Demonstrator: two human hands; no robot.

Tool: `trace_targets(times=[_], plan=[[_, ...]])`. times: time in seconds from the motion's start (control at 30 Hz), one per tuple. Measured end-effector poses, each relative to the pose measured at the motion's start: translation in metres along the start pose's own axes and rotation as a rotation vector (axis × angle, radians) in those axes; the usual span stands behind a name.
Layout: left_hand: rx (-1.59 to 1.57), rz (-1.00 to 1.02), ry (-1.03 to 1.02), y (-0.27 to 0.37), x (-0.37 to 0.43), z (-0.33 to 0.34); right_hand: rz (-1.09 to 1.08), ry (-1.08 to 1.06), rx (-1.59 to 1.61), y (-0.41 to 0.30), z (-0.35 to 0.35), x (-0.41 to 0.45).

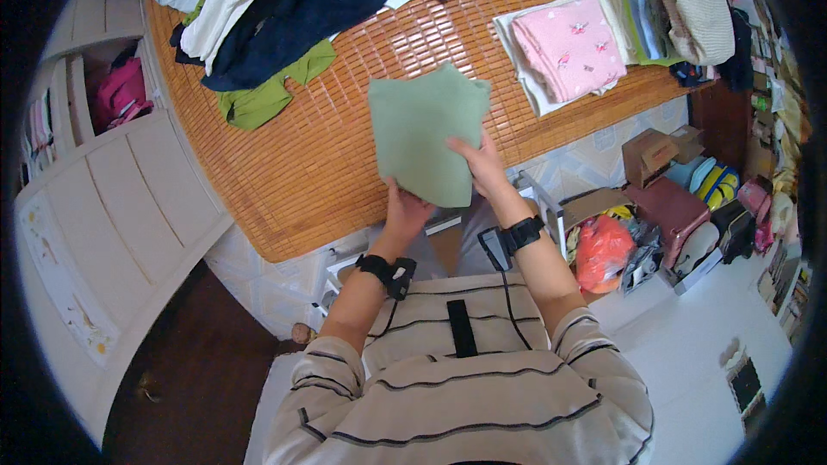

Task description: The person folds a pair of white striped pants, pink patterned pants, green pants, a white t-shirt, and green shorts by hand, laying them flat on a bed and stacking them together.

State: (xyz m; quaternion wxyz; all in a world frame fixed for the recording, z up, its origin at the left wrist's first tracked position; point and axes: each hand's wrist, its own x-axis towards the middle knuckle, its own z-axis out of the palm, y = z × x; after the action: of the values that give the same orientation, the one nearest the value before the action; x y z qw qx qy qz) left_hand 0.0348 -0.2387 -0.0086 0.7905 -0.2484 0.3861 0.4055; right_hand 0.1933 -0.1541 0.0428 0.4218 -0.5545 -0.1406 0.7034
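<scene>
Both my hands hold a folded light green cloth [423, 132] over the near part of the table, which is covered by a bamboo mat [310, 174]. My left hand [407, 210] supports its lower left edge, with the fingers hidden beneath. My right hand [478, 165] grips the right edge, thumb on top. To the right of the cloth lies a folded pink printed garment [568, 48] on white fabric. Beyond it stands a row of folded garments [636, 10] in several colours. At the upper left, a dark navy garment [297, 6] lies loosely spread, partly over an olive green garment [258, 103].
White and pale blue clothes [223, 10] lie at the table's far left. A pale cabinet [123, 187] with an open compartment stands left. Below the table's right side are cardboard boxes [649, 155], a red plastic bag [604, 252] and a dark red case [669, 213].
</scene>
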Motion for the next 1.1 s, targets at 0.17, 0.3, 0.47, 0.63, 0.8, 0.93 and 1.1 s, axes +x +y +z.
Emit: trace_targets(times=[0.17,0.3,0.47,0.63,0.8,0.93,1.1], plan=[[0.215,-0.003,-0.043,0.016,0.027,-0.026,0.019,-0.382,-0.434,-0.097,0.01,-0.014],[0.319,0.092,-0.048,0.008,0.033,0.01,0.008,-0.783,-0.746,-0.148,-0.004,-0.014],[0.321,0.134,-0.088,-0.019,0.026,0.054,0.086,-1.013,-0.698,-0.197,-0.046,-0.006],[0.352,0.114,-0.169,-0.06,0.046,0.128,0.183,-0.543,-0.459,-0.223,-0.133,0.027],[0.103,-0.004,-0.255,-0.076,0.071,0.207,0.135,-0.3,-0.426,-0.256,-0.207,0.052],[0.453,0.11,-0.141,-0.091,0.104,0.242,-0.019,-0.137,-0.531,-0.278,-0.227,0.074],[0.631,0.306,-0.036,-0.096,0.144,0.281,-0.259,0.095,-0.829,-0.289,-0.248,0.119]])
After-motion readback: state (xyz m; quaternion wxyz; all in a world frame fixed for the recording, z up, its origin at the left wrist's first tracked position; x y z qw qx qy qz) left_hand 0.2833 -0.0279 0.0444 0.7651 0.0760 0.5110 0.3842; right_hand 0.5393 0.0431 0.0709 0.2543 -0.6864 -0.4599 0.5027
